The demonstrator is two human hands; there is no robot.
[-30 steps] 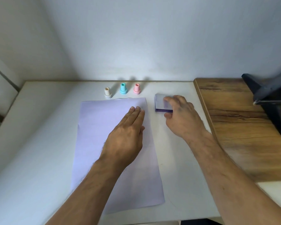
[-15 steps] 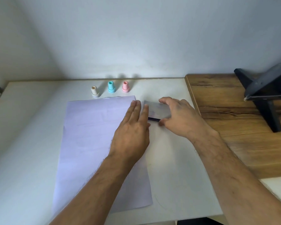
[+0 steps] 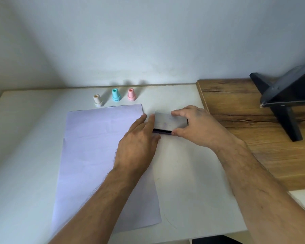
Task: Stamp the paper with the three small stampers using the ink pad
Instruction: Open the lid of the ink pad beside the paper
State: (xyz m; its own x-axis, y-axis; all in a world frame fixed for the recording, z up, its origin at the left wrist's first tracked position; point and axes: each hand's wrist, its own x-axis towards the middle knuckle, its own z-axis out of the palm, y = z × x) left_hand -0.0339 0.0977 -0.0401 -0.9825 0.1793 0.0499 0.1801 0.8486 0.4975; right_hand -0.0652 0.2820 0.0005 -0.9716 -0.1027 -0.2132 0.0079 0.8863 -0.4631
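Observation:
A pale lilac sheet of paper (image 3: 99, 152) lies on the white table (image 3: 25, 138). Behind its far edge stand three small stampers: cream (image 3: 97, 100), teal (image 3: 116, 95) and pink (image 3: 131, 94). Just right of the paper sits the ink pad (image 3: 167, 120), its pale lid tilted up over a dark base. My right hand (image 3: 195, 125) pinches the lid between thumb and fingers. My left hand (image 3: 139, 143) lies flat across the paper's right edge, its straight fingertips touching the pad's left end.
A raised wooden board (image 3: 245, 120) adjoins the white table on the right, carrying a black stand (image 3: 280, 103). A white wall runs close behind the stampers. The table's front edge is near my forearms.
My right hand dragged the ink pad nearer and lifted its lid at the front. My left hand slid right until its fingertips met the pad. The view shifted slightly.

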